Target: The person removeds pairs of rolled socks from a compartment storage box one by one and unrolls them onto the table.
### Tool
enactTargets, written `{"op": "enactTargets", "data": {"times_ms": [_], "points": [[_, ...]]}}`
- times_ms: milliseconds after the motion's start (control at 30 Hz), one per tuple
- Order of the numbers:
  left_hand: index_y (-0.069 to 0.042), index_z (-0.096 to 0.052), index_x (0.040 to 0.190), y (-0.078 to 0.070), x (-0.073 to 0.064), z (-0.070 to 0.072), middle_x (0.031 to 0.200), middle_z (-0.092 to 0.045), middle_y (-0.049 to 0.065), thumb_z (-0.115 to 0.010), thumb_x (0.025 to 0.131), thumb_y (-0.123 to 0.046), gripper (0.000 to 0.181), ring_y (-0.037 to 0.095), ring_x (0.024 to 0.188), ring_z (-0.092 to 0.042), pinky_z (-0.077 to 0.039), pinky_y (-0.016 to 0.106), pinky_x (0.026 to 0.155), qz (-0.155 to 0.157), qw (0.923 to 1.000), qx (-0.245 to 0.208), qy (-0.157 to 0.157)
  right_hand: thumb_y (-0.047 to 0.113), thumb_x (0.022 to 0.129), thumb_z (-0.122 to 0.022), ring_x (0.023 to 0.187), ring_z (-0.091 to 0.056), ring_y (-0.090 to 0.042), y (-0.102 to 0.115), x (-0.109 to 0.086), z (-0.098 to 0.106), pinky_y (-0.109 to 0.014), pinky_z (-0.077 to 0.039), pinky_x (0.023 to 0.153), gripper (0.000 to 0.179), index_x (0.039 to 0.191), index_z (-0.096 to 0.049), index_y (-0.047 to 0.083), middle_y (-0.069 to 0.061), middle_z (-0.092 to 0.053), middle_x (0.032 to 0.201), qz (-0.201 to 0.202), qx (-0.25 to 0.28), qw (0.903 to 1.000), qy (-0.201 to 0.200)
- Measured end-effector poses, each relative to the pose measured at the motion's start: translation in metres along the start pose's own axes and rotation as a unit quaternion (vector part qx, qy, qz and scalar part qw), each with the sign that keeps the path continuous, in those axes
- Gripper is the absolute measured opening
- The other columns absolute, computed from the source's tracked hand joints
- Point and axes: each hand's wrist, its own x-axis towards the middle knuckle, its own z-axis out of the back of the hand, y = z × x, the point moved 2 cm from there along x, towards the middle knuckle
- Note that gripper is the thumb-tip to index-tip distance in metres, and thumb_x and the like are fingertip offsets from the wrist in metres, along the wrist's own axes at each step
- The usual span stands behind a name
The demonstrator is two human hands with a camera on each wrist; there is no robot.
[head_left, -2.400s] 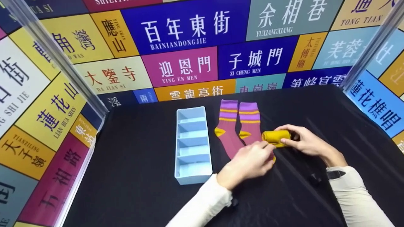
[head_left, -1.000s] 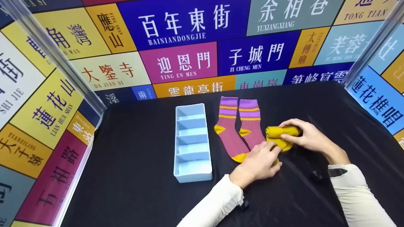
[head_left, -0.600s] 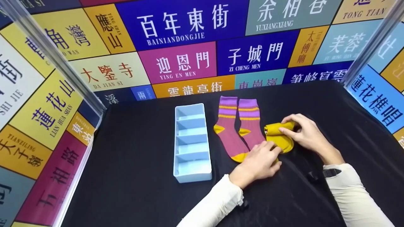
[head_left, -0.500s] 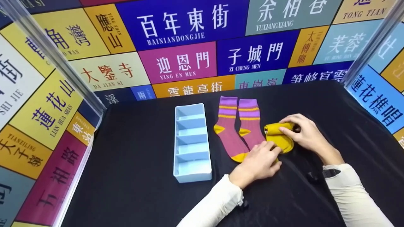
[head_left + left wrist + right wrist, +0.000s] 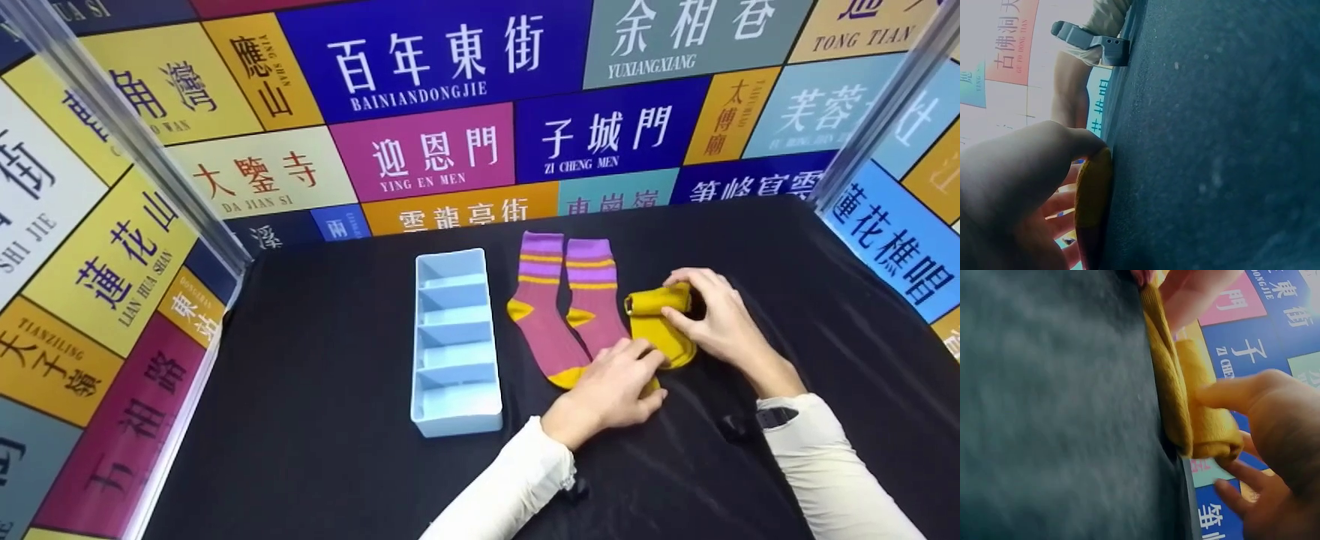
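In the head view, yellow socks (image 5: 664, 337) lie right of the tray, their far end wound into a roll (image 5: 660, 301) and their near part flat in layers. My right hand (image 5: 716, 315) grips the roll's right end between thumb and fingers; the right wrist view shows the thumb (image 5: 1230, 395) laid against the roll. My left hand (image 5: 615, 382) has its fingers curled onto the near edge of the yellow fabric. Under that hand pass the toes of two pink socks (image 5: 551, 330) with purple, yellow-striped cuffs; the right one's toe is mostly hidden.
A light blue tray (image 5: 459, 424) with several compartments stands left of the pink socks. Black cloth (image 5: 322, 360) covers the table. Walls with colourful street-name panels (image 5: 420, 150) and clear upright posts (image 5: 180, 172) bound the back and sides.
The yellow roll has shifted away from my left hand, so more flat yellow fabric shows. My left hand has moved slightly right, uncovering the left pink sock's yellow toe.
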Motion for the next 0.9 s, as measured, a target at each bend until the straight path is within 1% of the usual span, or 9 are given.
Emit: {"op": "enactTargets", "data": {"times_ms": [67, 100, 167, 300, 433, 567, 667, 800, 900], "points": [[-0.024, -0.066, 0.135, 0.0, 0.0, 0.001, 0.13, -0.063, -0.006, -0.068, 0.102, -0.042, 0.037, 0.014, 0.12, -0.059, -0.053, 0.029, 0.099, -0.004, 1.0, 0.001, -0.001, 0.005, 0.089, -0.086, 0.122, -0.06, -0.042, 0.001, 0.0, -0.003, -0.058, -0.038, 0.098, 0.028, 0.114, -0.075, 0.007, -0.018, -0.07, 0.131, 0.006, -0.008, 0.9999, -0.011], [-0.024, -0.066, 0.135, 0.0, 0.0, 0.001, 0.13, -0.064, -0.006, -0.068, 0.102, -0.042, 0.037, 0.014, 0.12, -0.06, -0.053, 0.029, 0.099, -0.005, 1.0, 0.001, -0.002, 0.004, 0.089, -0.085, 0.123, -0.059, -0.043, 0.001, 0.0, -0.004, -0.06, -0.037, 0.095, 0.026, 0.113, -0.076, 0.007, -0.019, -0.07, 0.132, 0.009, -0.012, 0.9998, -0.012], [-0.024, -0.067, 0.135, 0.0, 0.0, 0.001, 0.129, -0.064, -0.007, -0.068, 0.102, -0.042, 0.037, 0.014, 0.12, -0.06, -0.053, 0.029, 0.099, -0.008, 1.0, 0.003, -0.002, 0.005, 0.09, -0.085, 0.123, -0.06, -0.043, 0.001, 0.0, -0.006, -0.057, -0.036, 0.091, 0.025, 0.114, -0.077, 0.009, -0.018, -0.071, 0.134, 0.01, -0.02, 0.9997, -0.004], [-0.024, -0.068, 0.134, 0.0, 0.0, 0.003, 0.128, -0.065, -0.007, -0.068, 0.102, -0.041, 0.036, 0.014, 0.12, -0.061, -0.054, 0.029, 0.099, -0.013, 0.9999, 0.003, -0.004, 0.008, 0.091, -0.085, 0.125, -0.06, -0.041, 0.002, -0.001, -0.008, -0.051, -0.035, 0.089, 0.036, 0.125, -0.076, 0.009, -0.016, -0.07, 0.137, 0.008, -0.029, 0.9994, 0.017], [-0.025, -0.068, 0.134, 0.002, 0.0, 0.003, 0.129, -0.066, -0.007, -0.068, 0.102, -0.041, 0.036, 0.015, 0.119, -0.061, -0.054, 0.029, 0.099, -0.015, 0.9999, 0.0, -0.003, 0.007, 0.094, -0.081, 0.13, -0.055, -0.043, 0.004, -0.001, -0.009, -0.055, -0.035, 0.092, 0.039, 0.132, -0.075, 0.007, -0.018, -0.067, 0.141, 0.007, -0.034, 0.999, 0.027], [-0.026, -0.069, 0.135, 0.002, 0.001, 0.003, 0.129, -0.067, -0.008, -0.069, 0.103, -0.042, 0.036, 0.014, 0.119, -0.06, -0.054, 0.029, 0.1, -0.017, 0.9999, -0.001, 0.0, 0.002, 0.096, -0.076, 0.13, -0.054, -0.042, 0.004, 0.001, -0.011, -0.054, -0.035, 0.093, 0.039, 0.134, -0.075, 0.004, -0.019, -0.066, 0.14, 0.009, -0.044, 0.9984, 0.034], [-0.026, -0.069, 0.135, 0.001, 0.002, 0.003, 0.13, -0.067, -0.008, -0.07, 0.103, -0.042, 0.036, 0.014, 0.118, -0.06, -0.054, 0.028, 0.098, -0.018, 0.9998, -0.004, 0.003, 0.001, 0.096, -0.074, 0.129, -0.056, -0.042, 0.004, 0.002, -0.012, -0.053, -0.037, 0.091, 0.041, 0.137, -0.073, 0.005, -0.018, -0.066, 0.14, 0.009, -0.056, 0.9975, 0.041], [-0.026, -0.07, 0.135, 0.002, 0.002, 0.003, 0.128, -0.068, -0.009, -0.071, 0.102, -0.042, 0.036, 0.013, 0.116, -0.059, -0.054, 0.027, 0.097, -0.015, 0.9998, -0.01, 0.006, 0.0, 0.096, -0.073, 0.13, -0.058, -0.044, 0.004, 0.004, -0.012, -0.056, -0.039, 0.092, 0.048, 0.142, -0.07, 0.01, -0.018, -0.067, 0.143, -0.001, -0.067, 0.9963, 0.054], [-0.026, -0.071, 0.135, 0.002, 0.002, 0.004, 0.126, -0.068, -0.009, -0.071, 0.102, -0.042, 0.036, 0.012, 0.115, -0.059, -0.053, 0.027, 0.097, -0.014, 0.9998, -0.013, 0.005, 0.0, 0.096, -0.073, 0.124, -0.063, -0.044, 0.003, 0.006, -0.012, -0.056, -0.04, 0.093, 0.045, 0.14, -0.067, 0.01, -0.017, -0.071, 0.137, -0.013, -0.067, 0.9965, 0.047]]}}
